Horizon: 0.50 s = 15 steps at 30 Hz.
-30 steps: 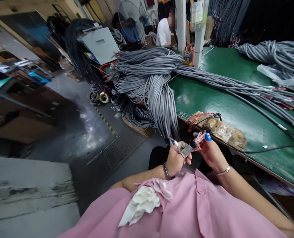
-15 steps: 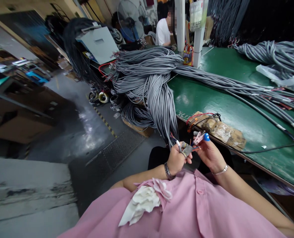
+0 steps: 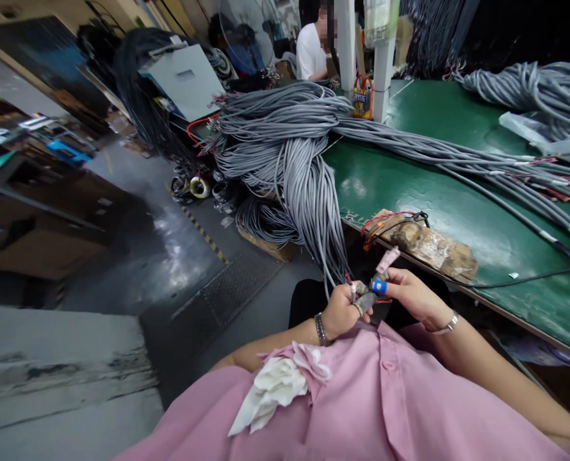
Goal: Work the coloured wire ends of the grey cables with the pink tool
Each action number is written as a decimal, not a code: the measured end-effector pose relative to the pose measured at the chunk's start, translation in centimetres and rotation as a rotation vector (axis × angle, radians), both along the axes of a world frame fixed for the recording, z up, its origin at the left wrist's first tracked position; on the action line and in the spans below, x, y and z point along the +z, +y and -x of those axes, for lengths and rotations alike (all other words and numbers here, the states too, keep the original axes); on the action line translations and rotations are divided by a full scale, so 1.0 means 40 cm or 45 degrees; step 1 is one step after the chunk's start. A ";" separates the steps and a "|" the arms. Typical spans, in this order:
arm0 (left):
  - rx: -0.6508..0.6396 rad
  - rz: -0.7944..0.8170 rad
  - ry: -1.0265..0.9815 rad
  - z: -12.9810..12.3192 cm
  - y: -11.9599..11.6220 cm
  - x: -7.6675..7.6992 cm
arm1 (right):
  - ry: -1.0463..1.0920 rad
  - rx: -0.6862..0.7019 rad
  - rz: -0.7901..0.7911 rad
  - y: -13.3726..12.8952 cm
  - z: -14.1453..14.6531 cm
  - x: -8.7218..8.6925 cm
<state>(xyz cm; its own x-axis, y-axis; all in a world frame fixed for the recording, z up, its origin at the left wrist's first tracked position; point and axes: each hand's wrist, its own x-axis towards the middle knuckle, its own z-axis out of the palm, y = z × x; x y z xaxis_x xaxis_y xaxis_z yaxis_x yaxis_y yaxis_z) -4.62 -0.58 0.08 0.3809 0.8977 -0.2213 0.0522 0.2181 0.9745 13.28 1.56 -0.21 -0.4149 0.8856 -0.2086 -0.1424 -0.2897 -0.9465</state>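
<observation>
Grip, left hand: left hand (image 3: 339,312) is closing around the end of one grey cable (image 3: 337,276), thumb and taped fingers pinching it just above the lap.
Grip, right hand: right hand (image 3: 410,294) is pinching the coloured wires (image 3: 372,283) that are sticking out of that cable end; a blue cap is sitting on one fingertip and pink tape on another.
Hands together: both hands are meeting fingertip to fingertip, low in front of the pink shirt (image 3: 362,410), just off the near edge of the counter (image 3: 458,211).
Wrists: a dark bracelet is circling the left wrist, a thin silver bangle the right.
Cable: it is hanging down from the thick bundle of grey cables (image 3: 294,153), which is spilling over the corner of the counter and down toward the floor.
Wooden block: wooden block (image 3: 424,243), wrapped in brown tape with red and black leads on it, is lying on the counter edge, near the right hand but apart from it.
Counter beyond: long grey cable runs are stretching across the green surface, ending in stripped coloured tips at the right.
Floor: more coils are lying under the bundle beside rolls of tape (image 3: 196,187).
Background: a person in a white shirt (image 3: 310,57) is sitting far behind the posts.
</observation>
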 end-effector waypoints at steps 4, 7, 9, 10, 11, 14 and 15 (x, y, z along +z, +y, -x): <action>-0.204 0.090 0.059 0.000 0.009 -0.017 | -0.265 -0.005 -0.361 -0.019 0.005 0.002; -0.136 0.126 0.038 0.002 0.016 -0.019 | -0.314 -0.134 -0.487 -0.034 0.001 -0.004; -0.022 0.120 -0.018 0.001 0.017 -0.019 | -0.210 -0.190 -0.399 -0.044 0.001 -0.008; 0.033 0.114 -0.054 -0.001 0.017 -0.020 | -0.141 -0.200 -0.332 -0.049 0.003 -0.010; 0.079 0.110 -0.089 -0.004 0.017 -0.020 | -0.074 -0.208 -0.264 -0.055 0.008 -0.013; 0.128 0.116 -0.152 -0.012 0.017 -0.019 | 0.041 -0.304 -0.141 -0.068 0.027 -0.022; 0.112 0.128 -0.159 -0.013 0.018 -0.017 | 0.050 -0.355 -0.132 -0.070 0.033 -0.026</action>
<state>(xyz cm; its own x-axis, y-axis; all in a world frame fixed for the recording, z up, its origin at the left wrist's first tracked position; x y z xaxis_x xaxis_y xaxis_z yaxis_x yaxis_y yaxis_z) -4.10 0.15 -0.61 0.3322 0.9046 -0.2672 -0.0914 0.3128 0.9454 11.97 -1.26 -1.24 -0.1589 0.9823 -0.0994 -0.2402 -0.1362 -0.9611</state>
